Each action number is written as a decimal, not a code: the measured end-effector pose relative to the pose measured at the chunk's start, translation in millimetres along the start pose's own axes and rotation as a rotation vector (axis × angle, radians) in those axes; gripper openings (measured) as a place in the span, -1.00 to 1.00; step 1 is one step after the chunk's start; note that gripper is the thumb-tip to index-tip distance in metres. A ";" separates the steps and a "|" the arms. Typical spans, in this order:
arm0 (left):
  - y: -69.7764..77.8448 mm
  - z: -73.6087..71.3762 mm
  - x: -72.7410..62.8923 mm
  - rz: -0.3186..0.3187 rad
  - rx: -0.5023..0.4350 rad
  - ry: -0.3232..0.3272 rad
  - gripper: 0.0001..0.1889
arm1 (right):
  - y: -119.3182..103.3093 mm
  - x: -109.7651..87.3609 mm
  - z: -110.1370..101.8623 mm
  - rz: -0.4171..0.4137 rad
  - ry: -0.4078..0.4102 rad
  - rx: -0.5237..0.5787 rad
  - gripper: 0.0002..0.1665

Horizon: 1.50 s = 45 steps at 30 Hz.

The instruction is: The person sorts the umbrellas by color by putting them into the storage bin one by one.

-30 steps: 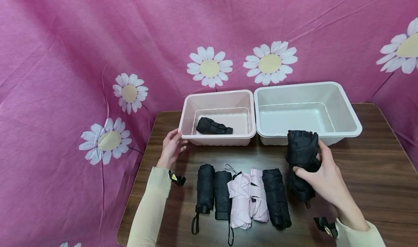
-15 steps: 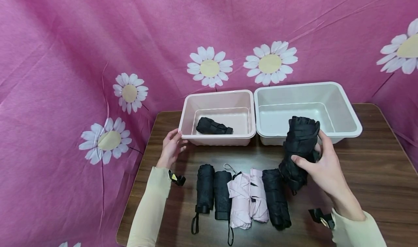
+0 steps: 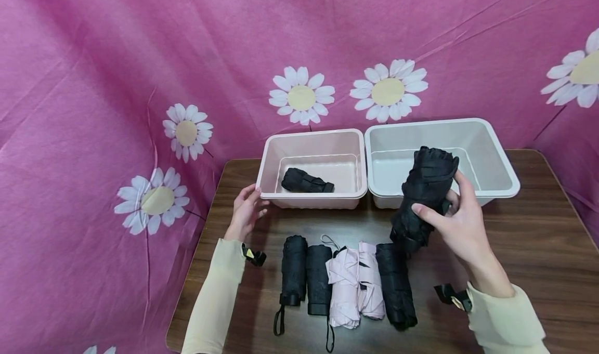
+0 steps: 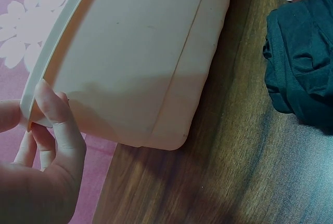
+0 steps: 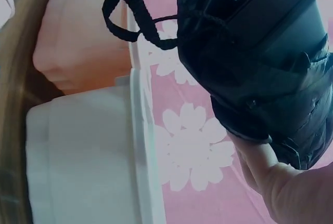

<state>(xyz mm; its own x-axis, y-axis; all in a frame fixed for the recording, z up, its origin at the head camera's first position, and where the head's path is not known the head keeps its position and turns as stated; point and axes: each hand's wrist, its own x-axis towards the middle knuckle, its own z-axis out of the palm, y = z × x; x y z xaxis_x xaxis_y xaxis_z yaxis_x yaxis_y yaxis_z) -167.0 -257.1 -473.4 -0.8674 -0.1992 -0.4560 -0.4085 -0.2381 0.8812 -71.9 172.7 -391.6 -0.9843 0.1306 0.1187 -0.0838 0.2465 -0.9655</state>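
My right hand (image 3: 463, 219) grips a black folded umbrella (image 3: 425, 195), raised and tilted in front of the white bin (image 3: 496, 159). Its dark handle end and black wrist loop (image 5: 127, 13) show in the right wrist view. With thumb and fingers, my left hand (image 3: 245, 213) pinches the rim at the near left corner of the pink bin (image 4: 135, 52). Inside that bin lies a small black folded umbrella (image 3: 306, 181). A row on the table holds black umbrellas (image 3: 294, 271) and two pale pink umbrellas (image 3: 345, 286), all folded.
Both bins stand side by side at the back of the brown wooden table (image 3: 538, 239). Behind them hangs a pink cloth (image 3: 224, 57) with white daisies. One black umbrella (image 3: 396, 286) ends the row on the right, just below the held one.
My right hand has moved forward and slightly left with the black umbrella, which now leans more and overlaps the white bin from above. My left hand stays on the pink bin.
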 end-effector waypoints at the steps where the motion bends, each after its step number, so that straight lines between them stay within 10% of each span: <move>1: -0.1 0.3 0.1 0.000 -0.004 0.002 -0.77 | -1.3 2.4 0.3 -0.011 -0.002 0.031 0.06; 10: 0.7 0.7 1.6 -0.008 -0.003 0.009 -0.75 | -10.2 20.9 6.5 -0.020 0.011 0.372 0.00; 25: -0.1 1.7 1.9 0.000 -0.016 0.010 -0.76 | -17.0 43.8 30.3 0.080 0.055 0.578 0.03; 45: -0.8 0.4 2.3 -0.006 -0.009 0.011 -0.75 | -16.0 66.8 56.1 0.145 0.039 0.526 0.08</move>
<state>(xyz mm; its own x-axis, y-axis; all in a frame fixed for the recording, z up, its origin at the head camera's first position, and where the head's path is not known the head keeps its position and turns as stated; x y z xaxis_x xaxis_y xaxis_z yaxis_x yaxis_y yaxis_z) -168.7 -257.0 -475.1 -0.8620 -0.2082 -0.4622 -0.4107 -0.2476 0.8775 -145.1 123.6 -381.2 -0.9859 0.1654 -0.0253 -0.0239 -0.2889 -0.9571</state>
